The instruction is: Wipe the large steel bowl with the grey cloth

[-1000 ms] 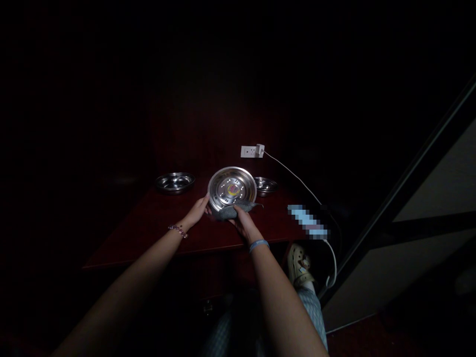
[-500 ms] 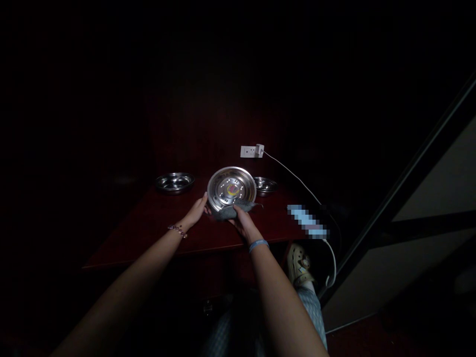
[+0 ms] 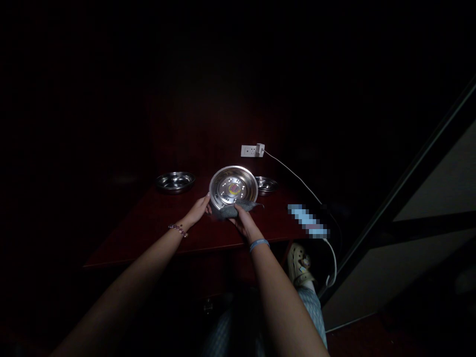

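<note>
The table (image 3: 156, 233) is the biggest thing here. It is dark red and shiny, and most of the room around it is black. Its near edge runs across the middle of the view.

Next comes the plate (image 3: 233, 187). It is round, made of shiny metal, and has a raised rim. It is tipped up on its edge so its inside faces the camera. In the middle of it is a small sticker in yellow and red, and little bright spots of light sit in a ring around the sticker. The plate is held just above the table, near its far side.

Two more metal dishes lie flat on the table. The left dish (image 3: 175, 181) is at 9 o'clock from the plate, well apart from it. The right dish (image 3: 267, 185) is at 3 o'clock, partly hidden behind the plate.

A white cord (image 3: 293, 176) runs from a white socket (image 3: 249, 150) at 1 o'clock from the plate, and goes down to the right.

The left hand (image 3: 197, 212) grips the plate's rim at 8 o'clock, fingers closed on it. The right hand (image 3: 243, 221) is at 6 o'clock, closed on a grey cloth (image 3: 232, 210). The cloth is pressed against the plate's bottom edge.

A pale shoe (image 3: 299, 264) shows under the table at 5 o'clock.
</note>
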Tool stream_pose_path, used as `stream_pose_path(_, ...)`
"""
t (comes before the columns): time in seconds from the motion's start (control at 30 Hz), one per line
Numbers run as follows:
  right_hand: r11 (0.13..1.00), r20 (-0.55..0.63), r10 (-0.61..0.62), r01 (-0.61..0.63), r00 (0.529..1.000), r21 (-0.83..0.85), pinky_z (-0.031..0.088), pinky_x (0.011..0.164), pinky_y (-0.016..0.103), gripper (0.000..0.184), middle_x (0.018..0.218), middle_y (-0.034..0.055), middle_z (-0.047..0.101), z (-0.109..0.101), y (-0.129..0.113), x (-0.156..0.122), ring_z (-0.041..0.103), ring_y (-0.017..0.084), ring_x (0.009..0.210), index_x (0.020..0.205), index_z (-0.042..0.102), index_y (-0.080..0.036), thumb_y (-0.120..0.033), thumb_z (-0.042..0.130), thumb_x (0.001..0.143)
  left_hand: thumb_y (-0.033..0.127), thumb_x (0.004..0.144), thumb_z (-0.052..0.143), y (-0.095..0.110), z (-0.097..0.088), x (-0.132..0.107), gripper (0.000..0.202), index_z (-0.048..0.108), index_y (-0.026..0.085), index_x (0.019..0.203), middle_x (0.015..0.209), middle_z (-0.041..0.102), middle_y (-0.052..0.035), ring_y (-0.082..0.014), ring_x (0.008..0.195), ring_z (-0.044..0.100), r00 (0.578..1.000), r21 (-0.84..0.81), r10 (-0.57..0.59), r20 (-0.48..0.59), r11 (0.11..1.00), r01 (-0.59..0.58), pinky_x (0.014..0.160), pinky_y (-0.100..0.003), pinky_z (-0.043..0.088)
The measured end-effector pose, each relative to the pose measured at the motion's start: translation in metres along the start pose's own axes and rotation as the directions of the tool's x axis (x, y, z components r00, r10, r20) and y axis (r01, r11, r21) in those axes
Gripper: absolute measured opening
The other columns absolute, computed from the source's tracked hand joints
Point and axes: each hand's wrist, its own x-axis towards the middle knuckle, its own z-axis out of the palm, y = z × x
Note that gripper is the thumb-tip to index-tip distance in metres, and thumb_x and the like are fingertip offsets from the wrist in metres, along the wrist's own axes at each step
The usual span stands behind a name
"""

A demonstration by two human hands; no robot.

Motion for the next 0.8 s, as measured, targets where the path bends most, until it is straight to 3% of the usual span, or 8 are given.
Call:
stream_pose_path(0.13, 1.0, -0.001, -0.002, 0.002, 1.0, -0.03, 0.061, 0.086, 0.031, 0.013, 0.101, 0.0042, 0.076, 0.001, -0.001, -0.002, 0.071, 0.018, 0.1, 0.102, 0.064, -0.02, -0.02, 0.059, 0.09, 0.07, 0.083, 0.054, 0.001, 0.002, -0.003, 0.053, 0.062, 0.018, 0.087, 0.068, 0.067, -0.0025, -0.0165, 0.06, 0.061, 1.0, -0.054, 0.009, 0.02, 0.999, -0.008, 0.061, -0.029, 0.049)
stream_pose_path(0.23, 0.996, -0.005, 0.001, -0.001, 1.0, -0.085, 0.061, 0.084, 0.03, 0.012, 0.101, 0.0045, 0.076, 0.004, 0.0, -0.003, 0.072, 0.018, 0.098, 0.101, 0.064, -0.02, -0.021, 0.059, 0.09, 0.051, 0.079, 0.069, 0.001, 0.005, -0.005, 0.049, 0.062, 0.015, 0.112, 0.107, 0.074, -0.0095, -0.0229, 0.095, 0.069, 0.999, -0.116, 0.045, -0.003, 0.992, -0.045, 0.086, -0.033, 0.054)
stream_pose_path(0.33, 0.987, 0.016, 0.003, -0.001, 1.0, -0.162, 0.061, 0.084, 0.031, 0.012, 0.1, 0.0057, 0.077, 0.008, 0.002, -0.004, 0.073, 0.018, 0.095, 0.101, 0.066, -0.019, -0.021, 0.059, 0.091, 0.039, 0.078, 0.072, -0.001, 0.007, -0.005, 0.047, 0.063, 0.013, 0.116, 0.127, 0.07, -0.014, -0.0297, 0.121, 0.062, 1.0, -0.159, 0.03, 0.005, 0.987, -0.028, 0.107, -0.04, 0.046)
stream_pose_path(0.43, 0.981, 0.013, 0.004, -0.001, 1.0, -0.195, 0.061, 0.086, 0.034, 0.014, 0.1, 0.0064, 0.077, 0.008, 0.003, -0.002, 0.073, 0.019, 0.094, 0.102, 0.066, -0.018, -0.021, 0.062, 0.089, 0.034, 0.077, 0.07, -0.003, 0.007, -0.004, 0.043, 0.065, 0.011, 0.114, 0.123, 0.072, -0.0152, -0.0322, 0.123, 0.061, 0.999, -0.17, -0.028, -0.022, 0.985, 0.024, 0.11, -0.044, 0.044)
stream_pose_path(0.6, 0.984, 0.065, 0.01, 0.002, 0.998, -0.179, 0.064, 0.08, 0.037, 0.016, 0.099, 0.0069, 0.077, 0.002, 0.0, 0.001, 0.074, 0.021, 0.091, 0.102, 0.066, -0.018, -0.019, 0.067, 0.086, 0.031, 0.074, 0.068, -0.001, 0.005, -0.004, 0.042, 0.069, 0.015, 0.112, 0.113, 0.076, -0.0093, -0.0299, 0.114, 0.066, 0.993, -0.166, -0.098, -0.063, 0.982, 0.086, 0.105, -0.044, 0.048)
stream_pose_path(0.8, 0.977, 0.071, -0.016, 0.03, 0.997, -0.21, 0.064, 0.08, 0.044, 0.019, 0.091, 0.0047, 0.077, -0.01, -0.005, 0.01, 0.074, 0.022, 0.083, 0.098, 0.067, -0.019, -0.018, 0.073, 0.08, 0.03, 0.072, 0.065, 0.002, 0.002, -0.002, 0.036, 0.071, 0.016, 0.105, 0.101, 0.077, -0.0073, -0.0286, 0.111, 0.066, 0.994, -0.146, -0.075, -0.073, 0.987, 0.064, 0.102, -0.043, 0.05)
